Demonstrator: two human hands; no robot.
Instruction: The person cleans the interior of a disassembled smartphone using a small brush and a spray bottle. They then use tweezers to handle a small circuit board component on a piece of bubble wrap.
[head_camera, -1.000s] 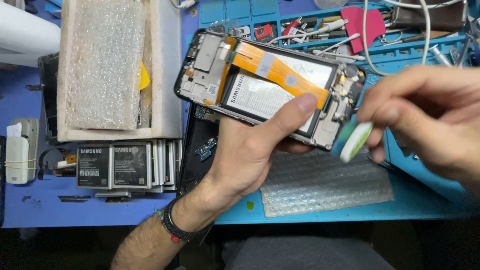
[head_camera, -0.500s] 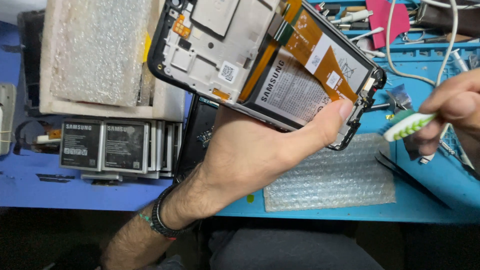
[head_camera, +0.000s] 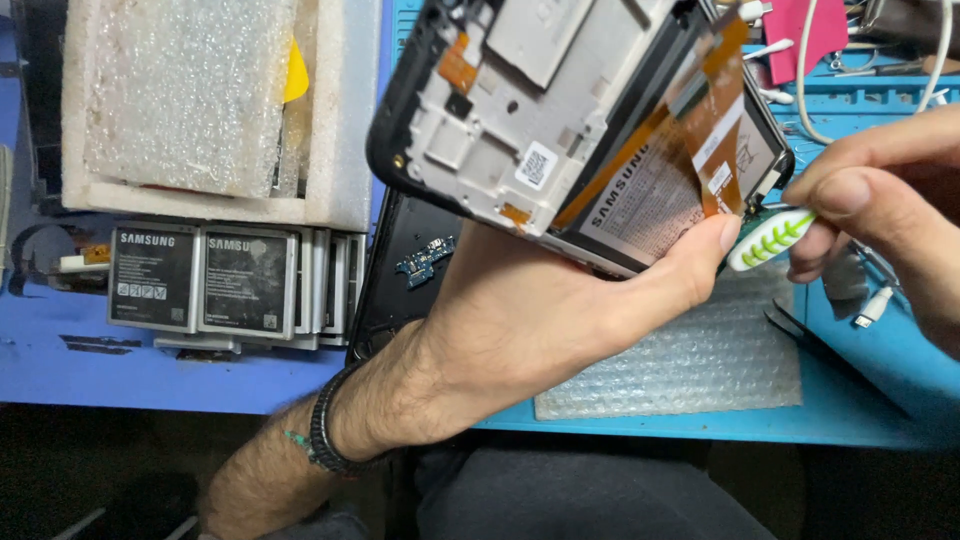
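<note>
Bright, even overhead light, soft shadows; the raised phone is slightly motion-blurred, the bench sharp.

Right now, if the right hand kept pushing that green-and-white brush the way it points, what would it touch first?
Probably the lower corner of the opened black phone, beside the left hand's thumb; depth is unclear.

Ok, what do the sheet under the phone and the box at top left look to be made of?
The sheet looks like clear bubble wrap: a glossy plastic film, showing rows of small bubbles. The box looks like white foam, matt, with thick soft-edged walls and a rough rim; another piece of bubble wrap lies inside it. The exact foam type cannot be told.
</note>
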